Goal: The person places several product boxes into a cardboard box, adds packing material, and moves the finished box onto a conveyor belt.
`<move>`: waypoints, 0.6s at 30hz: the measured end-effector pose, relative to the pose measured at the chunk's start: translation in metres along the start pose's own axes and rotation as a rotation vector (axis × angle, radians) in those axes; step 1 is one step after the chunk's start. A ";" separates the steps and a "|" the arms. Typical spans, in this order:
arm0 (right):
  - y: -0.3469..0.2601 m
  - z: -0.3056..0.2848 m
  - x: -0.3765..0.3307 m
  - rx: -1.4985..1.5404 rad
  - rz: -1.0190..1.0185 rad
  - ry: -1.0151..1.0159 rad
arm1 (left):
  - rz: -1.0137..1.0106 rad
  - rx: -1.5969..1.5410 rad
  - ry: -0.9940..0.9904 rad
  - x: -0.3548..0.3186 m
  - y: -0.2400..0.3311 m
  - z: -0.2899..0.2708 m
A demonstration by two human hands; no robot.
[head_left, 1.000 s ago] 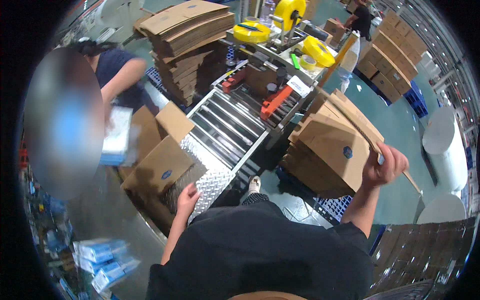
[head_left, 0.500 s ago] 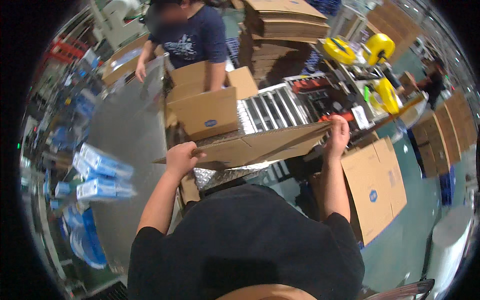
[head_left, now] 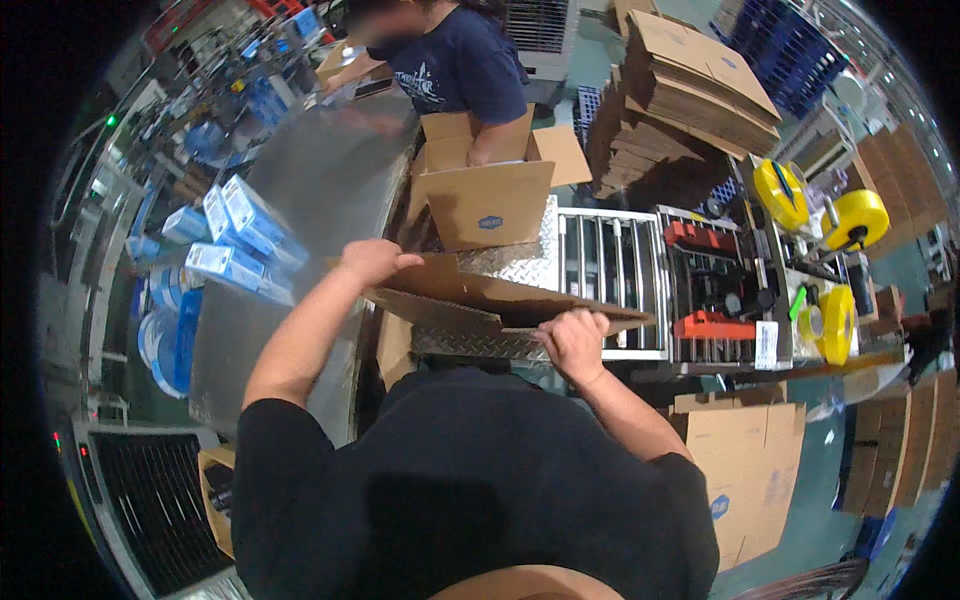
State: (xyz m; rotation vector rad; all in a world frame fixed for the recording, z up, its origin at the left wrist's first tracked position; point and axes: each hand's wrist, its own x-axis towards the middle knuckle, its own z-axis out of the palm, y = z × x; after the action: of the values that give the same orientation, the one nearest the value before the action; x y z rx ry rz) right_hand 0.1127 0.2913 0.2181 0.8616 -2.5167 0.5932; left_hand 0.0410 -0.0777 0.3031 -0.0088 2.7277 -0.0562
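Note:
In front of my body I hold a brown cardboard carton [head_left: 470, 288], partly spread so that a narrow dark gap shows between its walls. Its left end is gripped by my left hand [head_left: 378, 262], thumb along the top edge. My right hand [head_left: 577, 345] is closed over the near edge, right of the middle. Just beyond stands an open carton [head_left: 488, 205] with a blue mark and raised flaps. A co-worker in a dark blue shirt [head_left: 465, 62] has one arm reaching into that open carton; the other stretches over the metal table.
At left, blue-and-white boxes [head_left: 240, 225] lie on the grey metal table [head_left: 225, 350]. A roller conveyor [head_left: 610, 270] leads right to a taping machine [head_left: 715, 275] with yellow tape rolls [head_left: 855, 220]. Flat cartons are stacked [head_left: 700, 65] behind; more cardboard [head_left: 745, 470] leans at my right.
My right hand has moved from the cardboard's far right corner to its near edge, closer to my body. The cardboard has spread into a partly opened carton. My view has turned.

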 end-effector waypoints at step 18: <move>0.061 -0.036 0.095 0.070 -0.115 -0.418 | 0.462 -0.261 -0.413 -0.013 0.124 0.057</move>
State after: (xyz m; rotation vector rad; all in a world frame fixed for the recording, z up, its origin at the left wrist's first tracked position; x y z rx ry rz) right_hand 0.0136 0.3085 0.2798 1.2587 -2.7988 0.5085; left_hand 0.0760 0.0438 0.2515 0.4781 2.2439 0.3891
